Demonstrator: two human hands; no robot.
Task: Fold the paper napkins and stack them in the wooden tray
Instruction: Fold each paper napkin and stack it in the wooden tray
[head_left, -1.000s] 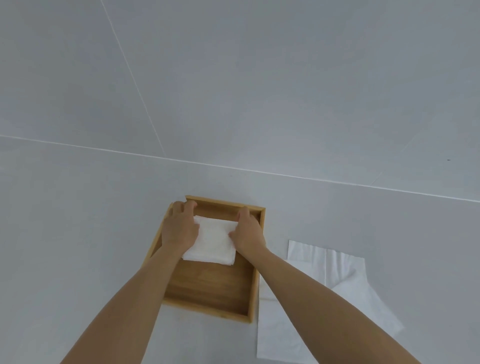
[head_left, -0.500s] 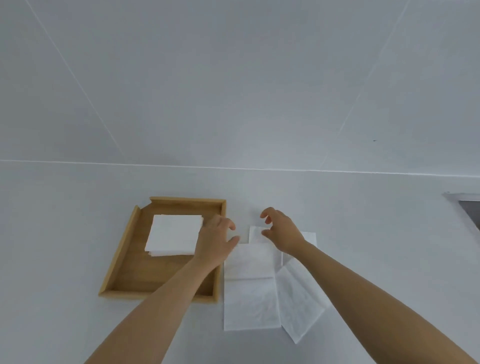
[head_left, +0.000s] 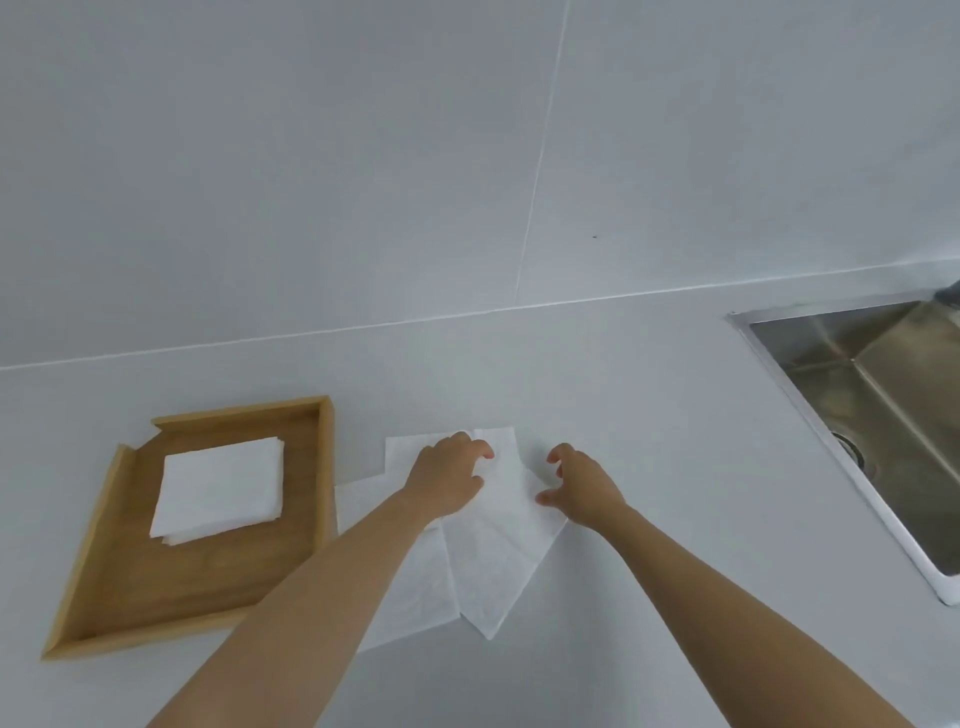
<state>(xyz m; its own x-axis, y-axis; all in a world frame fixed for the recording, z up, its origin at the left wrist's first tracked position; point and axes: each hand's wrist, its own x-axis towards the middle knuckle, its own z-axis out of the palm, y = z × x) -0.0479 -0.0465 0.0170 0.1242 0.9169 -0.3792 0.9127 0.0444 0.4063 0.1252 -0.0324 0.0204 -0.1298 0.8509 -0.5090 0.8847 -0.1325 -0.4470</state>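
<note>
A wooden tray (head_left: 324, 483) lies on the white counter at the left, with a small stack of folded white napkins (head_left: 221, 488) in its far half. To its right, unfolded white paper napkins (head_left: 491, 561) lie spread and overlapping on the counter. My left hand (head_left: 449, 478) rests palm down on the far part of the top napkin, fingers curled at its upper edge. My right hand (head_left: 584, 488) hovers at the napkin's right edge with fingers spread and nothing in it. Whether the left fingers pinch the paper is hidden.
A stainless steel sink (head_left: 878, 410) is set into the counter at the right, its white rim running toward me. A grey tiled wall (head_left: 467, 156) rises behind the counter.
Both hands left the folded stack in the tray and moved right to the loose napkins. My view swung right, bringing the sink into sight.
</note>
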